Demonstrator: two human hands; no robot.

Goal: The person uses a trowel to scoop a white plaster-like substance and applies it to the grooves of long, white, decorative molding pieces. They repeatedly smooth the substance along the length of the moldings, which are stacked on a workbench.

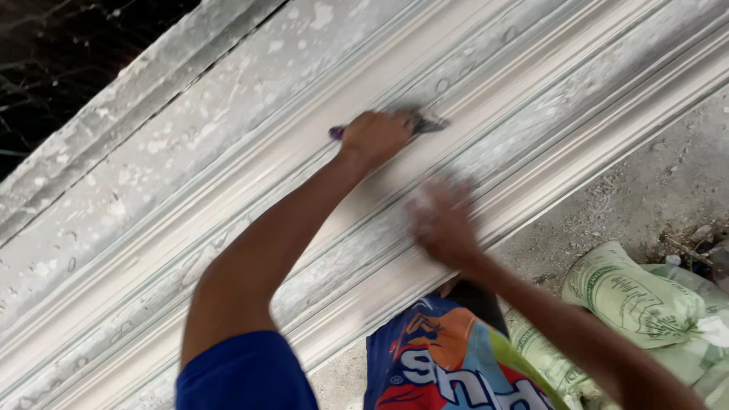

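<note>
While the long plaster moulding (228, 175) runs diagonally across the view, the left hand (376, 137) is clamped round a purple-handled scraper (421, 123), blade pressed into a groove near the middle. Right hand (440, 220) is blurred, fingers spread flat against the lower ridges, holding nothing. By the look of it, the upper bands are smooth and pale, while grey patchy streaks lower down seem unfinished. Green sacks (638, 296) lie on the gritty floor (653, 182) beside.
</note>
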